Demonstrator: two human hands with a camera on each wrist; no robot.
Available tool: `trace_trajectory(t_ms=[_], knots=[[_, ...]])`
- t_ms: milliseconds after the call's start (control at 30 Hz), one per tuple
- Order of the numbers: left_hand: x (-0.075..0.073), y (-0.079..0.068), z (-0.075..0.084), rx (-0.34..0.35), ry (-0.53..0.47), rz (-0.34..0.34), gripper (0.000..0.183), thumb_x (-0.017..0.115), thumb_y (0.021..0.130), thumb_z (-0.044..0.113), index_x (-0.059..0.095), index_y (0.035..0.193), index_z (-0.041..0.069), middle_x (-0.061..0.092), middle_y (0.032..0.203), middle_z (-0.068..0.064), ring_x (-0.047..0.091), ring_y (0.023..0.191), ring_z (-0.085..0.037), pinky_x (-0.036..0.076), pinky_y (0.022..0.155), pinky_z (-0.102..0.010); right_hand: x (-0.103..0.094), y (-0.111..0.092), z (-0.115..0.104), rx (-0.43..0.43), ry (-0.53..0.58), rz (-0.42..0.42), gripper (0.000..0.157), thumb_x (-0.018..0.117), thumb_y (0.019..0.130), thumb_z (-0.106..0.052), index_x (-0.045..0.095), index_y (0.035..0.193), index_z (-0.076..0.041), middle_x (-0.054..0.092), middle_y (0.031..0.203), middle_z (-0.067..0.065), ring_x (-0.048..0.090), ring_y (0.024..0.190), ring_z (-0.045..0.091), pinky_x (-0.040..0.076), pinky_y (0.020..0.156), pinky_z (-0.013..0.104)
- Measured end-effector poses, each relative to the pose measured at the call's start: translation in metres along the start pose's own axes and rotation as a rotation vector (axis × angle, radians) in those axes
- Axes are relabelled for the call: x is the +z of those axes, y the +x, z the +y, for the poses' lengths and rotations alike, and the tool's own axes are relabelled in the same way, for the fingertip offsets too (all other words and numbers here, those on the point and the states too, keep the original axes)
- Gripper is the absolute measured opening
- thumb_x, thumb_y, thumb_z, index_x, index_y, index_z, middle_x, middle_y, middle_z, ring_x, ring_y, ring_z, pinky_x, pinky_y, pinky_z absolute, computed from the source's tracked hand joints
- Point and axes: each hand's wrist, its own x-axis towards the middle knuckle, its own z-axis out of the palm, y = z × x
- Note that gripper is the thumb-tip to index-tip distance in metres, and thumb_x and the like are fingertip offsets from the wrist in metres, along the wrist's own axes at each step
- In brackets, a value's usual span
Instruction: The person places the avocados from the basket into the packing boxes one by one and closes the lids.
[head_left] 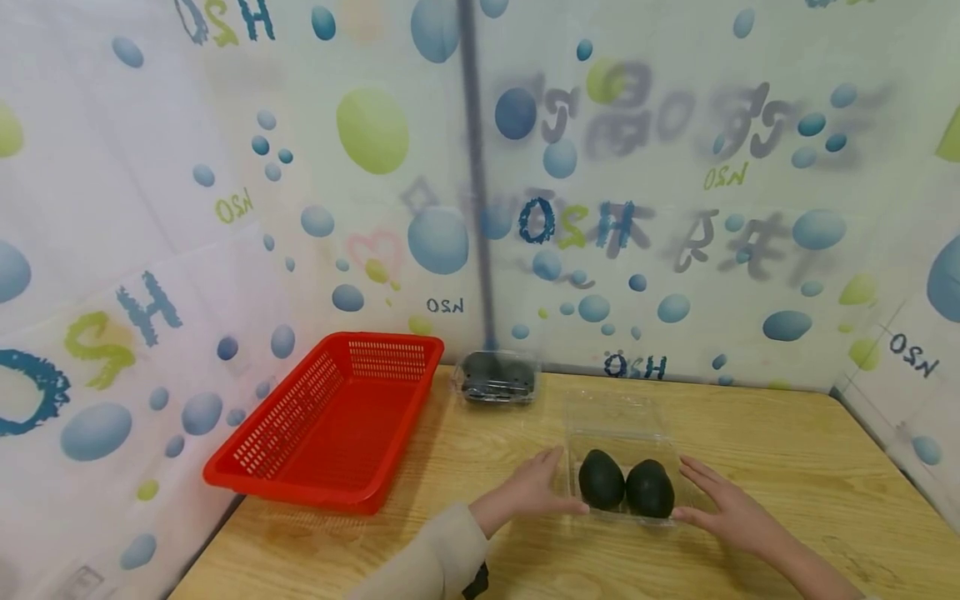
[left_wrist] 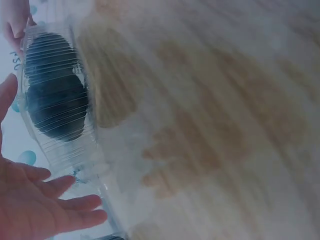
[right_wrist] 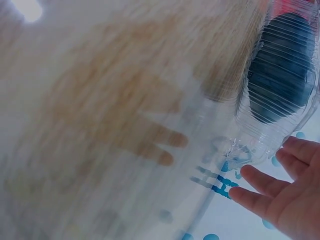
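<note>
Two dark green, almost black avocados (head_left: 601, 481) sit side by side in a clear plastic clamshell box (head_left: 630, 518) on the table. Its lid (head_left: 611, 410) stands raised at the far side. My left hand (head_left: 534, 487) is at the box's left side, thumb tip right at the near left corner. On the opposite side is my right hand (head_left: 723, 508), its thumb at the near right corner. Both wrist views show the left hand (left_wrist: 40, 205) and the right hand (right_wrist: 285, 185) with spread, fairly straight fingers beside the ribbed plastic wall.
A red plastic basket (head_left: 322, 500) with slotted sides stands at the left of the wooden table (head_left: 780, 442). Farther back, near the wall, sits another clear box (head_left: 498, 398) with dark contents. A sheet patterned with bubbles (head_left: 371, 132) covers the walls behind.
</note>
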Motion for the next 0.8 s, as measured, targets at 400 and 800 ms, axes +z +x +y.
trace_trajectory(t_ms=[400, 800], knots=[[0.004, -0.002, -0.003, 0.088, -0.067, -0.012, 0.082, 0.064, 0.083, 0.043, 0.022, 0.146, 0.011, 0.029, 0.147, -0.008, 0.03, 0.133, -0.028, 0.032, 0.103, -0.047, -0.006, 0.009, 0.001, 0.1, 0.08, 0.032, 0.056, 0.051, 0.093, -0.033, 0.045, 0.127, 0.011, 0.04, 0.131, 0.033, 0.042, 0.114, 0.051, 0.042, 0.082, 0.057], [0.002, -0.003, -0.001, 0.071, -0.072, -0.026, 0.081, 0.065, 0.082, 0.042, 0.023, 0.146, 0.011, 0.03, 0.147, -0.008, 0.03, 0.133, -0.028, 0.032, 0.103, -0.046, -0.018, 0.063, 0.027, 0.371, 0.656, -0.108, 0.078, 0.019, 0.099, -0.047, 0.008, 0.136, 0.021, 0.017, 0.14, 0.038, 0.028, 0.127, 0.047, 0.034, 0.1, 0.05]])
